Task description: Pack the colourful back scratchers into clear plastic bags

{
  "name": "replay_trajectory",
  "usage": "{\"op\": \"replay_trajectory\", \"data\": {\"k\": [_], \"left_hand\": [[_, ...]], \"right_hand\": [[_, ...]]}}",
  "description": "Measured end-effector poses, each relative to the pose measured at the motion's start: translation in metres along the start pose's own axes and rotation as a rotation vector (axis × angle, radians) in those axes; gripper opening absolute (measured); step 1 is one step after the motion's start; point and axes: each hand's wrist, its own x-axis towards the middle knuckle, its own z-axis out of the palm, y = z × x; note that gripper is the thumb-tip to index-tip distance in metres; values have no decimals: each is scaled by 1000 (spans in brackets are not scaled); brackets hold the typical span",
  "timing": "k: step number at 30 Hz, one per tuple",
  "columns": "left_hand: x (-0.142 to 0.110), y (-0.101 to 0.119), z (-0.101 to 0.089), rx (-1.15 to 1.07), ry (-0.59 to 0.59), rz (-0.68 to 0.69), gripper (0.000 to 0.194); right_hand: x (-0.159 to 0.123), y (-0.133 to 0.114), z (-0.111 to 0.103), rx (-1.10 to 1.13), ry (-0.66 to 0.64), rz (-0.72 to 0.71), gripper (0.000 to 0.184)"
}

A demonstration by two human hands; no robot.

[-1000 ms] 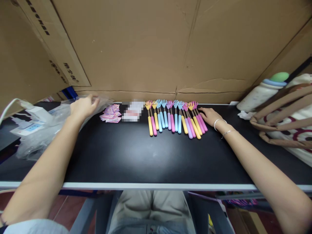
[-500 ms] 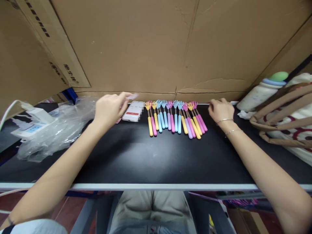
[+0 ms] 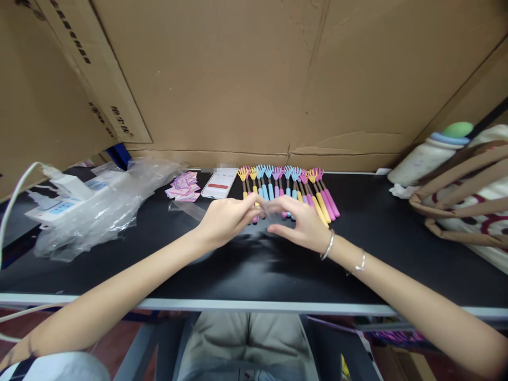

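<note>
My left hand (image 3: 228,219) is closed in a pinch on a clear plastic bag (image 3: 188,209), whose narrow film trails out to the left of the hand. My right hand (image 3: 299,222) faces it over the middle of the black table; thumb and fingers are apart, the fingertips close to the bag's edge, and whether they touch it is blurred. Behind both hands lies a row of small back scratchers (image 3: 325,203) with claw-shaped heads and yellow, pink, blue and purple handles. The hands hide some of the handles.
A pile of pink-purple cards (image 3: 183,186) and a phone (image 3: 218,182) lie at the back. On the left, loose clear plastic bags (image 3: 99,217) partly cover a power strip (image 3: 59,206). A bottle (image 3: 428,156) and a cloth bag (image 3: 468,206) stand right. Cardboard (image 3: 238,79) walls the back.
My left hand came from the pile of plastic bags to the middle with a bag in its fingers. My right hand left the right end of the back scratchers and moved inward to meet it.
</note>
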Motion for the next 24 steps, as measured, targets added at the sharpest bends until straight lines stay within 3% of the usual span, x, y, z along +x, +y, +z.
{"op": "replay_trajectory", "data": {"k": [4, 13, 24], "left_hand": [[-1, 2, 7, -9, -42, -28, 19], [3, -8, 2, -294, -150, -90, 18], [6, -16, 5, -559, -260, -154, 28]], "right_hand": [[-3, -3, 8, 33, 98, 75, 20], [5, 9, -4, 532, 204, 375, 27], [7, 15, -6, 617, 218, 402, 28]]}}
